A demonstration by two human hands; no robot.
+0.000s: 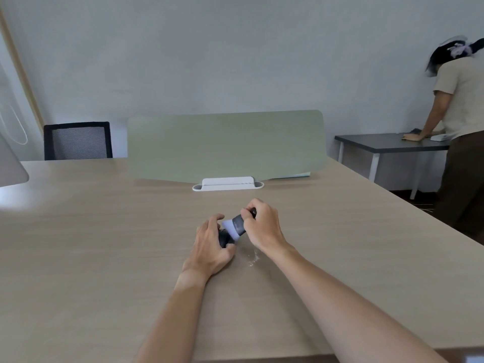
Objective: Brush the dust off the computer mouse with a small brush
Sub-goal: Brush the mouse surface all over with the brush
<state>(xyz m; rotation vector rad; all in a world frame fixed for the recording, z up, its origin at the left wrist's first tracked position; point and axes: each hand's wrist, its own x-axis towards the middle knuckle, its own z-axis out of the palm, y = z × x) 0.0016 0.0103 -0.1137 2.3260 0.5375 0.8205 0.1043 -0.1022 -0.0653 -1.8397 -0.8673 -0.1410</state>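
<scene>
A black computer mouse (224, 239) lies on the light wooden desk (104, 244), mostly covered by my left hand (210, 246), which grips it from the left. My right hand (264, 226) holds a small brush (237, 226) with a dark grey body and pale lilac bristles. The bristles point down-left and touch the top of the mouse. A small patch of white dust (253, 258) lies on the desk just right of the mouse.
A green divider panel (225, 145) in a white base (227, 184) stands behind the hands. A monitor edge (10, 163) is at far left, a black chair (77, 141) behind. A person (461, 127) leans on a dark table (387, 144) at right.
</scene>
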